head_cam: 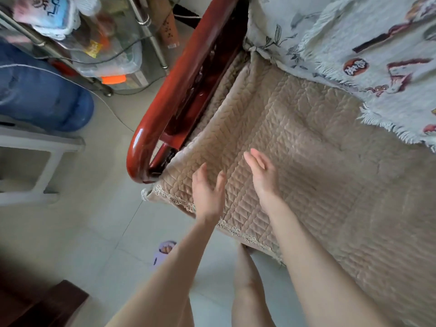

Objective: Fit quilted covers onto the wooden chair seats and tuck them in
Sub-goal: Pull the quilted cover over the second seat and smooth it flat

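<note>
Evidently both hands are held open — left hand (207, 190) and right hand (262, 173), fingers straight, gripping nothing — over the beige quilted cover (306, 142), spread centre-right, probably for smoothing toward the red armrest (169, 90).

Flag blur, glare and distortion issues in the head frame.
Head view: the wide-angle lens bends the red wooden armrest, which carries a glare streak at its rounded end; shelf clutter top left is smeared; the bottom-left corner vignettes dark; the quilted cover is softly, evenly lit with legible stitching; left hand and right hand look slightly soft.
</note>
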`<state>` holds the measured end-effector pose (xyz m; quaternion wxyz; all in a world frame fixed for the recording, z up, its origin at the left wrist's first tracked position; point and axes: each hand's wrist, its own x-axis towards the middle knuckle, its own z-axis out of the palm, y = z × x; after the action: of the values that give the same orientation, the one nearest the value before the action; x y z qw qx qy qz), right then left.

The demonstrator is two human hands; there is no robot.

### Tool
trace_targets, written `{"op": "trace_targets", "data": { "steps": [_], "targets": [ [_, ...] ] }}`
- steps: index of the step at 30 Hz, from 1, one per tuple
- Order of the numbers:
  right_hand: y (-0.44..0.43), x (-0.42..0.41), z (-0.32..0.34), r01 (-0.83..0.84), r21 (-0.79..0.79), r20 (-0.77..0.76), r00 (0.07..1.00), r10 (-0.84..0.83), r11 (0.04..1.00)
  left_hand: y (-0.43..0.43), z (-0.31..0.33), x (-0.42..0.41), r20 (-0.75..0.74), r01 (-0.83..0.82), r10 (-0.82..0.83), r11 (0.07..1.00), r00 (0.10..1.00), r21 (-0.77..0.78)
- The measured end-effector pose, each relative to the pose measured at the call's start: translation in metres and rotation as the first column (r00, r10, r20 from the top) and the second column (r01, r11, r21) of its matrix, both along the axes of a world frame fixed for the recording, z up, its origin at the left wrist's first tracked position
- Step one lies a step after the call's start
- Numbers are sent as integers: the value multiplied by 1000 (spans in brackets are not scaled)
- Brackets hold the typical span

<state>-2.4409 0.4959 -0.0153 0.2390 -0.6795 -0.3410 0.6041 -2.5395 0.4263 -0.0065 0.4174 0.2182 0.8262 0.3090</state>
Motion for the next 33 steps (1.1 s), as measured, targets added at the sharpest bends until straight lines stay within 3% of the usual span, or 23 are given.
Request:
{"op": "trace_targets", "data": {
  "steps": [7, 12, 14, 18, 24, 27, 33],
  "targets": [
    [90, -14, -28, -336, 48, -38, 940, 338, 941, 59, -26, -3, -211, -30, 32, 999, 977, 14],
    [131, -38, -43, -548, 162, 102, 836, 539, 821, 78, -42, -15, -306, 35, -44, 999, 951, -36],
    [145, -41, -48, -691, 210, 266, 721, 640, 692, 81, -46, -22, -322, 83, -109, 992, 940, -93],
    [178, -51, -54, -943, 68, 664, 286, 691, 325, 82, -52, -33, -280, 168, -219, 966, 935, -196],
    [213, -59, -66, -962, -271, 736, -229, 637, -32, 85, -70, -31, -123, 300, -346, 910, 930, -287],
    [220, -62, -73, -924, -369, 701, -350, 621, -103, 98, -77, -37, -70, 340, -377, 890, 924, -305],
    [234, -75, -94, -884, -410, 681, -460, 570, -224, 111, -94, -38, -34, 350, -384, 870, 923, -346]
  ]
}}
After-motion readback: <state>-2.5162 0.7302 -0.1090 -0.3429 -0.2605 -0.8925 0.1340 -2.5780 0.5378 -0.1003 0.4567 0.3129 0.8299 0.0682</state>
